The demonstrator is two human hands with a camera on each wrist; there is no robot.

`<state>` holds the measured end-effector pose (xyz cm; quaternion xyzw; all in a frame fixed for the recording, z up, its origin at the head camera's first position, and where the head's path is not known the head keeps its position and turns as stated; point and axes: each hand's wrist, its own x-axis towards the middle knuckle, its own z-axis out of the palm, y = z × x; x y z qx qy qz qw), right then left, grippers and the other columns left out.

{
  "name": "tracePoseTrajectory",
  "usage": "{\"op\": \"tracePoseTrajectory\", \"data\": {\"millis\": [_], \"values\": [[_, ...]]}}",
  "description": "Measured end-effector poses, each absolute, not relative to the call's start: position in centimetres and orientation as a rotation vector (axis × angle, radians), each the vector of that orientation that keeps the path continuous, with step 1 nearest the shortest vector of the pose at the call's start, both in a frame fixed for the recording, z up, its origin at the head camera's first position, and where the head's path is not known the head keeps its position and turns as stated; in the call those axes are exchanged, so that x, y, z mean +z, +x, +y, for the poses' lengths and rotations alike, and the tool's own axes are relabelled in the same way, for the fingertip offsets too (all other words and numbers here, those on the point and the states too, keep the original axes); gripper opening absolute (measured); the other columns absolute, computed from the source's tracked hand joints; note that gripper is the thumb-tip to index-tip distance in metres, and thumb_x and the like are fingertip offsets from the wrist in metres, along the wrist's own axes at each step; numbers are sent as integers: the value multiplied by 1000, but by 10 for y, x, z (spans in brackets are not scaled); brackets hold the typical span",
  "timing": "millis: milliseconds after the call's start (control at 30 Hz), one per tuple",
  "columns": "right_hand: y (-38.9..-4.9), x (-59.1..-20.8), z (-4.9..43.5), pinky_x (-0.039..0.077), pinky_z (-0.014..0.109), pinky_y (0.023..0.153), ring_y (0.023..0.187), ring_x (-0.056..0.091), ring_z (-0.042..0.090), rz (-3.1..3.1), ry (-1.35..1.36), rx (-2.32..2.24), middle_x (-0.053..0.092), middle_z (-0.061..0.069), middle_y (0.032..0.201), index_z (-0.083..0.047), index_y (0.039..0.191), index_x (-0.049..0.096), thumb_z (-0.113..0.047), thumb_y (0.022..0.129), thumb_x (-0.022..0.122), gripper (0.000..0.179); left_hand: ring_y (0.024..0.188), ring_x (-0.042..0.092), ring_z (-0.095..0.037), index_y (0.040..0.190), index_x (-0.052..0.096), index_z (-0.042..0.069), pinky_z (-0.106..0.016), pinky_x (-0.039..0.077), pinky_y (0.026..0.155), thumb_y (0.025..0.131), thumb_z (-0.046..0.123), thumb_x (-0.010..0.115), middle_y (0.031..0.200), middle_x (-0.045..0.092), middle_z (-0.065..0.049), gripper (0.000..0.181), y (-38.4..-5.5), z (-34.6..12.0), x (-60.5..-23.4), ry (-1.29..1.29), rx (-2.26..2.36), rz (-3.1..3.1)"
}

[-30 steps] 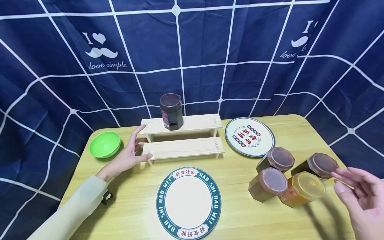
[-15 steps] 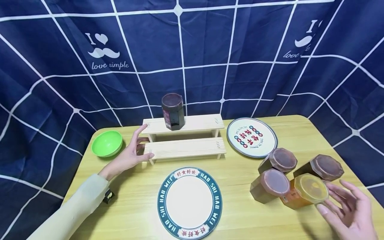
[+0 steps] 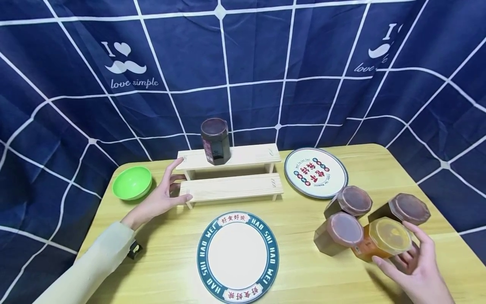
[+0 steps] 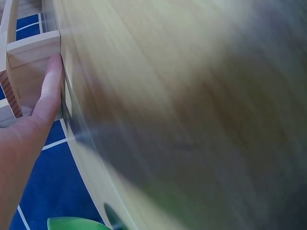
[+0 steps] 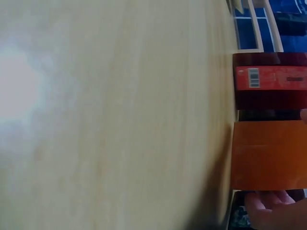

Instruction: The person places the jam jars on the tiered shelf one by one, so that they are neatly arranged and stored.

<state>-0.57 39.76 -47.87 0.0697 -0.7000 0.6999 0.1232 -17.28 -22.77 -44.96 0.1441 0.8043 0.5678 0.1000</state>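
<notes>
My left hand [image 3: 161, 196] holds the left end of a two-step wooden shelf [image 3: 231, 188], index fingertip at the upper step and thumb at the lower one. In the left wrist view, a finger [image 4: 50, 88] presses along the shelf's end panel [image 4: 33, 72]. A dark jar [image 3: 215, 143] stands on the upper step. On the right, my right hand [image 3: 414, 264] is curled round an orange jar [image 3: 387, 238] with a yellowish lid, thumb in front and index finger at the lid's right side. The right wrist view has fingers [image 5: 268, 203] along one side of the orange jar [image 5: 268, 155].
Three dark-lidded jars stand close around the orange one: a front-left jar [image 3: 339, 234], a rear jar [image 3: 351, 202] and a right-hand jar [image 3: 408, 209]. A green-rimmed plate [image 3: 205, 253] lies in front of the shelf, a patterned plate [image 3: 317, 173] right of it. A green bowl [image 3: 133, 183] sits left.
My right hand has come left and down from beside the right-hand dark jar to the orange jar, its fingers now round it. The left hand stays on the shelf.
</notes>
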Motion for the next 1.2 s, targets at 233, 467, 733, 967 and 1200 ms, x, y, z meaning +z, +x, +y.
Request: {"op": "tracePoseTrajectory", "data": {"millis": [233, 467, 733, 967, 1200], "values": [[-10, -477, 395, 55, 15, 88, 110, 72, 4, -2132, 169, 1975, 69, -3, 130, -19, 162, 26, 40, 78, 67, 111, 152, 34, -48, 173, 7, 42, -70, 22, 124, 99, 7, 82, 165, 34, -25, 111, -172, -228, -447, 429, 1690, 2378], [-10, -480, 391, 52, 12, 92, 113, 70, 2, -2158, 178, 1927, 63, -3, 136, -21, 161, 28, 39, 77, 68, 112, 152, 34, -49, 173, 7, 41, -71, 20, 124, 99, 7, 81, 162, 36, -28, 111, -171, -228, -448, 441, 1701, 2359], [-13, -480, 383, 49, 8, 89, 111, 64, -1, -2295, 13, 1744, 52, -2, 135, -25, 162, 24, 32, 78, 78, 115, 152, 34, -47, 174, 7, 40, -69, 21, 124, 98, 7, 82, 166, 32, -26, 112, -173, -227, -450, 441, 1697, 2367], [-13, -476, 379, 51, 8, 86, 102, 67, -5, -2361, -89, 1525, 54, -6, 131, -28, 163, 23, 30, 72, 84, 123, 151, 35, -49, 173, 7, 41, -70, 22, 124, 99, 7, 82, 164, 34, -28, 111, -174, -228, -450, 440, 1691, 2370], [-13, -476, 379, 52, 9, 85, 100, 69, -4, -2316, -51, 1571, 55, -4, 132, -26, 163, 27, 34, 70, 82, 123, 151, 36, -46, 174, 6, 40, -68, 23, 124, 98, 6, 83, 165, 33, -27, 113, -174, -227, -451, 456, 1693, 2369]]}}
